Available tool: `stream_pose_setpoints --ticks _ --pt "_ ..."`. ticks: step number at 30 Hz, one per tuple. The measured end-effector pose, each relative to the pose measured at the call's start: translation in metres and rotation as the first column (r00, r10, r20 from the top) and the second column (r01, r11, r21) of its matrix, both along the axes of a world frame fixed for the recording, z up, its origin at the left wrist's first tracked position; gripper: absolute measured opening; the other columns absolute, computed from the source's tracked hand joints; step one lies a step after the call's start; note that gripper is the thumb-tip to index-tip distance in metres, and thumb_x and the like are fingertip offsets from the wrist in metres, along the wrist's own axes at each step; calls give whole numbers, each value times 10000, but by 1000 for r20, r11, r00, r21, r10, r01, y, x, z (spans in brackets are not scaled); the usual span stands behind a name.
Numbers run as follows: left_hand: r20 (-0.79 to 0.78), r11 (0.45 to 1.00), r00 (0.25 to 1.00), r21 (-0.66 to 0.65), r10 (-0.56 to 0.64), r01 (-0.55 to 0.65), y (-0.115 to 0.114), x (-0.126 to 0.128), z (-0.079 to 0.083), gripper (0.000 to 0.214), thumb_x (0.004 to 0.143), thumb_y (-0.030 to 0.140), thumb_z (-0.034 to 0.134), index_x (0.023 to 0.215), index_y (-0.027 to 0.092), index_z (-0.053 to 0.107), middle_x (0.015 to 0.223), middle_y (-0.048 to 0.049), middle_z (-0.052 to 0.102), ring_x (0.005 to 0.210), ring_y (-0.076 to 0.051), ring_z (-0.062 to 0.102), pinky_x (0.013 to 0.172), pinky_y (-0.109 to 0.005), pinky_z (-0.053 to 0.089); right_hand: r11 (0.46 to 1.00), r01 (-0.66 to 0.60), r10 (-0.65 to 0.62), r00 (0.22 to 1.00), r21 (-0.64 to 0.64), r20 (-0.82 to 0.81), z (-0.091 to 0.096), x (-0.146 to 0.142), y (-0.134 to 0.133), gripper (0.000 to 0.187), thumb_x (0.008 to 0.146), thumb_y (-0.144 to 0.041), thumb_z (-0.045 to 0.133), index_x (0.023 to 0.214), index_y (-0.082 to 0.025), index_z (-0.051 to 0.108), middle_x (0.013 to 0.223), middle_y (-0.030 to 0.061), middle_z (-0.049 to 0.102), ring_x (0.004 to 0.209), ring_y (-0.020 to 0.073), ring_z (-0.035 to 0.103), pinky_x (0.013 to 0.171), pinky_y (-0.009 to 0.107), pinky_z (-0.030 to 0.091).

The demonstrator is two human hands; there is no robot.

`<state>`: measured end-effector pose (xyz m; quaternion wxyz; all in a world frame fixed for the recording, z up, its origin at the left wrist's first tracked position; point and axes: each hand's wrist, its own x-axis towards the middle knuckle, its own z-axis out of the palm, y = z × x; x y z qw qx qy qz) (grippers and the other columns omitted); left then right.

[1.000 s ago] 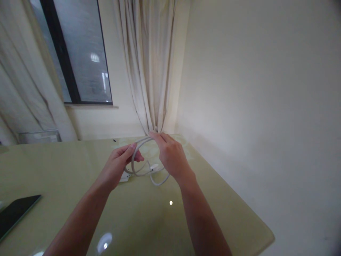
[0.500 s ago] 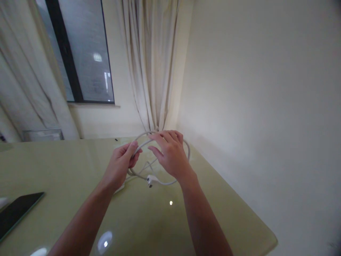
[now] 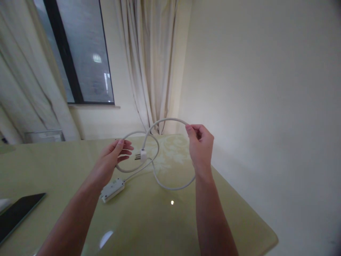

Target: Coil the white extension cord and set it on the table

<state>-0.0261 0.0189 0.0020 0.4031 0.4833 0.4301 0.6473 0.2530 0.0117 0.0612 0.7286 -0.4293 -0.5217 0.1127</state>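
A white power cord [image 3: 170, 119] runs in loose loops between my two hands above the table. My left hand [image 3: 115, 153] pinches one loop between thumb and forefinger, its other fingers loosely spread. On the right, my right hand [image 3: 200, 142] is closed on another stretch of the cord, raised higher. The plug [image 3: 143, 155] hangs between the hands, prongs pointing left. From the loops the cord leads down to a white power strip [image 3: 113, 190], which lies on the table beside my left forearm and is partly hidden by it.
The glossy greenish table [image 3: 160, 224] meets a plain wall [image 3: 261, 106] on the right. A dark flat panel [image 3: 21, 213] lies at the left edge. Behind are curtains [image 3: 149, 64] and a window [image 3: 82, 53].
My right hand has moved right, away from the left, drawing the cord into a wider loop. My left hand has shifted left. The plug now hangs higher, and the power strip is more exposed.
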Motion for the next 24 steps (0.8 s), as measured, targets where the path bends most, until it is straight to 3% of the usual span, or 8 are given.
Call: stream_pose_setpoints --ticks 4,7,9,12,15,18,21,24 --pt "194 998 979 -3 -59 61 -5 -2 9 344 841 473 808 959 161 722 619 59 510 434 -47 285 401 -173 217 985 -172 174 967 23 -188 -1 2 8 245 901 -426 726 922 -182 725 752 -8 617 632 116 483 568 271 359" --pt "276 999 960 8 -44 44 -5 0 13 263 884 401 744 967 152 732 570 85 382 442 -65 208 400 -192 185 955 -292 291 902 45 -318 1 -2 6 247 878 -421 730 968 -192 707 791 -15 624 545 78 368 484 258 265" --pt "200 999 980 46 -8 -1 -6 0 14 295 913 443 717 965 154 744 547 83 331 465 -84 206 417 -209 184 927 -373 363 859 43 -360 3 -6 4 257 849 -399 744 1000 -196 701 827 -10 644 543 69 367 470 248 242" --pt "-32 988 999 153 31 -26 -8 -2 15 375 945 545 679 933 177 750 554 58 334 525 -115 275 478 -233 254 889 -457 425 830 -5 -362 1 -13 5 314 821 -365 742 1084 -200 697 936 25 702 619 83 473 495 233 299" --pt "-246 957 962 287 120 -46 -12 -4 15 423 968 600 630 847 206 723 655 2 483 650 -159 432 598 -270 377 871 -489 445 830 -54 -337 -7 -20 14 397 799 -343 719 1169 -205 677 1070 58 730 688 101 533 518 234 350" --pt "-354 929 914 366 197 -59 -12 -5 13 441 997 598 590 777 224 668 765 -35 587 773 -201 519 705 -306 438 852 -508 454 836 -125 -308 -17 -23 27 440 807 -358 692 1214 -194 667 1148 77 725 674 96 529 522 241 361" --pt "-311 935 936 351 165 -48 -8 -4 6 432 1025 567 564 776 225 652 819 -40 612 828 -205 545 763 -308 457 846 -488 442 867 -215 -229 -28 -25 37 506 851 -374 665 1324 -199 629 1144 73 713 654 91 533 536 243 376" --pt "-111 951 992 308 64 -27 -5 0 3 362 988 527 649 802 218 682 815 -33 602 821 -184 551 780 -287 479 848 -424 425 903 -318 -69 -36 -27 41 518 898 -385 657 1388 -224 606 1083 45 696 694 104 577 605 248 430"
